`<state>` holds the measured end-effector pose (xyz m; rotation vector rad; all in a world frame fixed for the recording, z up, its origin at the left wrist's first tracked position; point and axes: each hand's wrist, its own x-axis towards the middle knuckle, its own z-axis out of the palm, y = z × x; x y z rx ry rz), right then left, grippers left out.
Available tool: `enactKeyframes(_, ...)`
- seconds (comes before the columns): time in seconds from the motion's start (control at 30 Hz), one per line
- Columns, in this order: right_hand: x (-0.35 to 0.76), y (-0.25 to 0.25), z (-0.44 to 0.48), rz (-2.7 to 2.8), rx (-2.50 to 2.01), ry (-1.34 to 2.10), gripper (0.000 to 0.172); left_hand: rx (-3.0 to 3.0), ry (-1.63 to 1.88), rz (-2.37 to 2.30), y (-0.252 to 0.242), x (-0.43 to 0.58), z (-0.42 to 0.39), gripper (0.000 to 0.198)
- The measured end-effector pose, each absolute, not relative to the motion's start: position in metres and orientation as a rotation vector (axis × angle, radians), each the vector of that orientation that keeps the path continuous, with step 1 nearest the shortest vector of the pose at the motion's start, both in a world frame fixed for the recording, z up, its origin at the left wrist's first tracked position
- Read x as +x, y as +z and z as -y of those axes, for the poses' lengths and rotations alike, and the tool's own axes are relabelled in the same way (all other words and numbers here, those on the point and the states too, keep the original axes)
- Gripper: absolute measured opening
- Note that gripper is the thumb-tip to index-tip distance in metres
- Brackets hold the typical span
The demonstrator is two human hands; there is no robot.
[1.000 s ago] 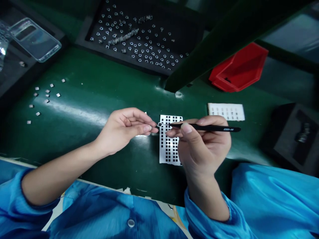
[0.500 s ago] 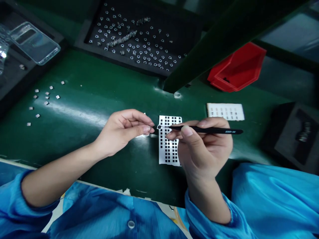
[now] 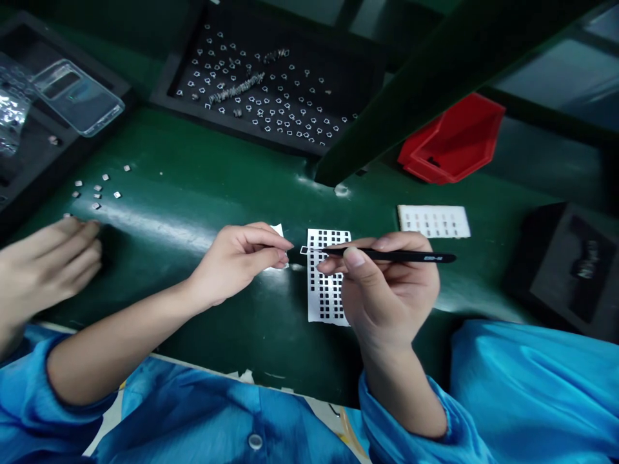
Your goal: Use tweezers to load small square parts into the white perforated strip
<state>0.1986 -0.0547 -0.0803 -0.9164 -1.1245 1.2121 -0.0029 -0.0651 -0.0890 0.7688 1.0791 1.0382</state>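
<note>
My right hand [image 3: 387,290] pinches black tweezers [image 3: 396,256] held level, tips pointing left. The tips carry a tiny square frame [image 3: 304,250] just above the top left corner of a white sheet [image 3: 325,283] of small black squares. My left hand [image 3: 239,258] hovers just left of the tips, thumb and forefinger pinched together over a small white slip [image 3: 279,231]. What the fingers hold is too small to make out. Both hands are over the green table [image 3: 193,193].
A black tray [image 3: 367,71] of several small metal frames lies at the back. Loose metal pieces [image 3: 97,190] sit at the left, near another person's hand [image 3: 43,264]. A second white sheet [image 3: 434,221], a red bin [image 3: 452,138], a clear case [image 3: 77,96] and a black foam block [image 3: 565,267] surround the work spot.
Another person's hand has come in at the left edge. My hands and the tweezers have drifted slightly left and stay close together.
</note>
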Motion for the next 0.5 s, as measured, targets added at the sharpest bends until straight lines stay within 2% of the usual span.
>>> enactKeyframes(0.27,0.1997,-0.081,0.0549,1.124,-0.926,1.218,0.028,0.544,1.015,-1.047,-0.0938,-0.005,0.0637,0.015)
enactKeyframes(0.5,0.1984,-0.0846,0.0551,1.135,-0.936,1.231,0.029,0.585,1.04,-1.094,-0.0939,-0.0035,0.0646,0.025)
